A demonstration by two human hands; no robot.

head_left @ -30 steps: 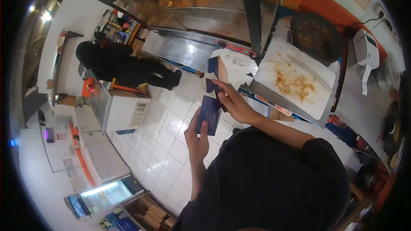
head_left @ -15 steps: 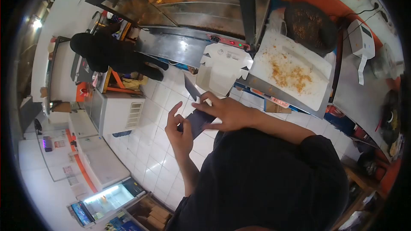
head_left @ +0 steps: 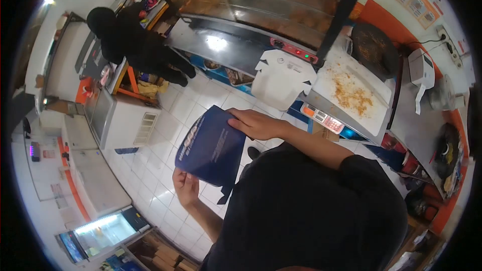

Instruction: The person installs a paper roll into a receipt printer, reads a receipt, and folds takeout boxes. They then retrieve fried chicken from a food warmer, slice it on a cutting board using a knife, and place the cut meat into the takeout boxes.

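Note:
A dark blue cardboard food box (head_left: pixel 213 145) with white lettering is held in front of my body, one broad printed panel facing up. My right hand (head_left: pixel 255 123) grips its upper right edge, thumb on top and the other fingers largely hidden. At the lower left corner, my left hand (head_left: pixel 187 187) pinches the edge. A dark flap (head_left: pixel 224 194) hangs from the bottom of the box. Beyond my right hand, an open white cardboard box (head_left: pixel 283 81) with cut tabs rests at the counter edge, below the glass display cabinet (head_left: pixel 251 0).
A white tray (head_left: pixel 346 115) with orange crumbs lies right of the open box, beside a dark round pan (head_left: pixel 375 50). A receipt printer (head_left: pixel 420 69) sits further right. Another person in black (head_left: pixel 133 40) stands at the left counter. A white freezer (head_left: pixel 128 120) stands at left.
The dark blue box has turned so its lettered panel now shows. My left hand has moved down and left to its lower corner. The view has shifted slightly.

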